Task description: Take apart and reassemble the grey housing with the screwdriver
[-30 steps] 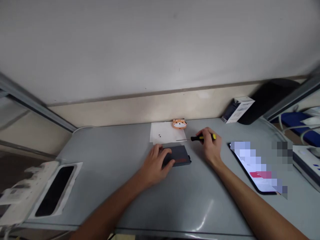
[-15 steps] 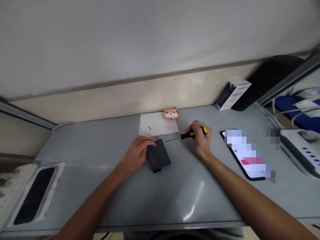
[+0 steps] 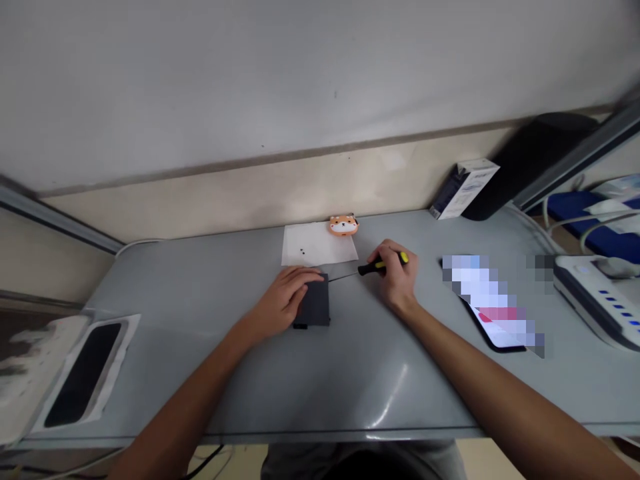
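Note:
My left hand [image 3: 285, 301] rests on the left part of a flat, dark grey rectangular device [image 3: 317, 307], its fingers curled over the far edge and hiding that side. A small black piece sticks out at the device's near edge. In my right hand [image 3: 397, 273] is a screwdriver [image 3: 371, 267] with a black and yellow handle. Its thin shaft points left, and the tip is at the device's right edge near the far corner; contact is hard to make out. Just beyond lies white paper [image 3: 310, 243] with tiny black screw-like bits [image 3: 303, 251] on it.
An orange-and-white animal-face case [image 3: 343, 225] sits on the paper. A lit phone [image 3: 487, 303] and a white power strip [image 3: 597, 300] lie to the right. A carton [image 3: 463, 189] leans at the back right. A dark phone [image 3: 83, 373] lies at the left.
The device has turned under my left hand, so its right edge now faces the screwdriver tip. My right hand has barely moved with the screwdriver. The view has shifted slightly.

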Available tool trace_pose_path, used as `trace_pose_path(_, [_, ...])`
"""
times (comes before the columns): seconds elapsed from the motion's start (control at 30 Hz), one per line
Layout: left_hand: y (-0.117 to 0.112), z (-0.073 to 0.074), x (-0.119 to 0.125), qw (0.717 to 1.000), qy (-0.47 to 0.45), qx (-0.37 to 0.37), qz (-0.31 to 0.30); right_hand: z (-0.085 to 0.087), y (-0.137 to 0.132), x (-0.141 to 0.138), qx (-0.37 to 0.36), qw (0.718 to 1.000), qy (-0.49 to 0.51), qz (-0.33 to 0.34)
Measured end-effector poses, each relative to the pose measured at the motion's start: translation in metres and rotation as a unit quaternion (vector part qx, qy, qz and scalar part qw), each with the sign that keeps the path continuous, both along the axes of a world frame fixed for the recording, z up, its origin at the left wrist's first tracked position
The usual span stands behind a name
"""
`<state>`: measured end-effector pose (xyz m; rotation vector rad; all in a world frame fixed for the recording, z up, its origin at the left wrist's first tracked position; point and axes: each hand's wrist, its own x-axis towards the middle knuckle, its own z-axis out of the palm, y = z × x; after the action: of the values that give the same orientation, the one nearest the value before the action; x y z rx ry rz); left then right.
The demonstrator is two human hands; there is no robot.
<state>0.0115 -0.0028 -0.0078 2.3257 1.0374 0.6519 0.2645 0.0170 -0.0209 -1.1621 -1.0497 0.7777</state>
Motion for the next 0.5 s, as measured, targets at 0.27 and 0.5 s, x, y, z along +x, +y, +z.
trace_pose_path(0.27, [0.006, -0.007, -0.001, 0.999, -0.007, 0.041, 0.0, 0.007, -0.003, -0.003, 0.015, 0.998, 0.023, 0.049])
trace_pose_path(0.5, [0.004, -0.005, 0.001, 0.996, 0.008, 0.088, -0.008, 0.005, -0.009, -0.009, -0.014, 0.991, 0.018, 0.134])
